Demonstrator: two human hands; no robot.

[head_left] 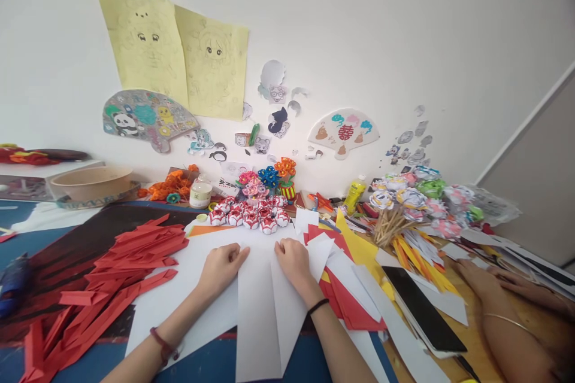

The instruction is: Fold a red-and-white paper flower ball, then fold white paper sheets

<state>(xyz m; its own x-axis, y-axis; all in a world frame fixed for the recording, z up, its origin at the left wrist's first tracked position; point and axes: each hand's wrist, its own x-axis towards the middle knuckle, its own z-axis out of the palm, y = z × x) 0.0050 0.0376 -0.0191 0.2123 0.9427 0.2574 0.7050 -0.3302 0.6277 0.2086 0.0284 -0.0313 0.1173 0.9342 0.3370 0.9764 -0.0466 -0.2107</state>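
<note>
A white sheet of paper (pixel 258 329) with a lengthwise crease lies between my hands, its near end reaching the bottom of the view. My left hand (pixel 222 268) is closed, thumb and fingers pinching the sheet's far left corner. On the far right part, my right hand (pixel 294 262) has its fingers curled down on the same paper. Beneath spreads a larger white sheet (pixel 171 305). Folded red paper strips (pixel 130 269) are heaped left of my left arm. Red and white paper flowers (pixel 251 214) stand in rows just beyond my hands.
Red paper sheets (pixel 341 305) and a black phone (pixel 422 308) lie to the right. Paper roses on sticks (pixel 404 197) stand behind them. Another person's hands (pixel 480 278) rest at the far right. A beige basin (pixel 92 182) and a blue glue gun (pixel 13 284) are leftward.
</note>
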